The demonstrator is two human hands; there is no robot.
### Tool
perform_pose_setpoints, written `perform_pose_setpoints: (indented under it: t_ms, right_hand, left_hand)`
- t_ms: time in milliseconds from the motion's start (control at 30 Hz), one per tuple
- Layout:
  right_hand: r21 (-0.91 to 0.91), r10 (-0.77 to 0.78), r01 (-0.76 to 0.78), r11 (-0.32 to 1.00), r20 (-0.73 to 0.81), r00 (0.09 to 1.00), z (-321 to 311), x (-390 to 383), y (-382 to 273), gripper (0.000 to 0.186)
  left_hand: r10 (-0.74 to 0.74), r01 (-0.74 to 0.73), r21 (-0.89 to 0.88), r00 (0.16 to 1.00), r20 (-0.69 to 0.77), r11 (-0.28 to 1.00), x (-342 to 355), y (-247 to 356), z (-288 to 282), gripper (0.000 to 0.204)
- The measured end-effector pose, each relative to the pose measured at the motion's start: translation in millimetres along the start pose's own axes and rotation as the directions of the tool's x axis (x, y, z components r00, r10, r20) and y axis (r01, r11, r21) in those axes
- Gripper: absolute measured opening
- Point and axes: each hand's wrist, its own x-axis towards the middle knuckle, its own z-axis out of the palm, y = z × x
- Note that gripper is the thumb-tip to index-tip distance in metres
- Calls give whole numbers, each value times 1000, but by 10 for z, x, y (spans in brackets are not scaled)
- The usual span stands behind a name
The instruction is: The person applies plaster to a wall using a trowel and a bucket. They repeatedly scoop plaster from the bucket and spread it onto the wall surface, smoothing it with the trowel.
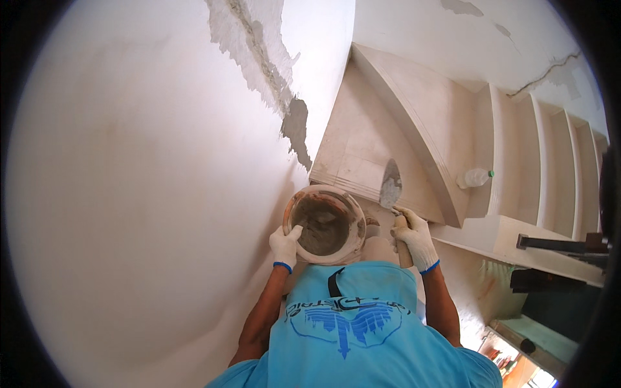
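Turquoise short-sleeved shirt (349, 317) with a dark-blue print fills the lower middle, closest to the camera. Just beyond it, at the person's front and beside the white plastered wall (129, 194), is a round, pale, stained bucket (356, 244) holding wet-looking grey mortar (326, 236). The left hand (284, 246), in a white glove with a blue cuff, pinches the bucket's left rim, thumb over the edge; its other fingers are mostly hidden. The right hand (414, 238), gloved alike, is closed around the handle of a leaf-shaped metal trowel (391, 186). Its grey-smeared blade points away from the person, to the right of the bucket and apart from it.

Good handling here likely means a firm rim grip, so the bucket does not tip, with mortar taken in modest amounts and the blade kept level. Higher up, the wall has a jagged grey bare strip (259, 55). Pale steps (388, 123) rise at right, where a clear, green-capped bottle (474, 178) lies.
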Motion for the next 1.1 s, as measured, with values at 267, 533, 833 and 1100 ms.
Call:
perform_pose_setpoints:
  t_ms: [267,533,833,1100]
  right_hand:
    - [-187,-41,30,982,-57,998,-718,500,381,62]
    - [-565,-76,-8,825,-125,989,-1545,977,1166,44]
    - [-893,-210,-18,450,-126,970,-2244,1008,2427,34]
    - [-740,399,-497,454,-330,856,-2547,858,2357,33]
  left_hand:
    - [-81,61,-147,988,-132,987,-130,-16,170,13]
    - [-113,34,-343,971,-212,939,-304,-149,257,27]
    - [-169,57,-301,917,-361,952,-679,28,235,27]
    - [-175,32,-294,863,-475,955,-872,86,161,27]
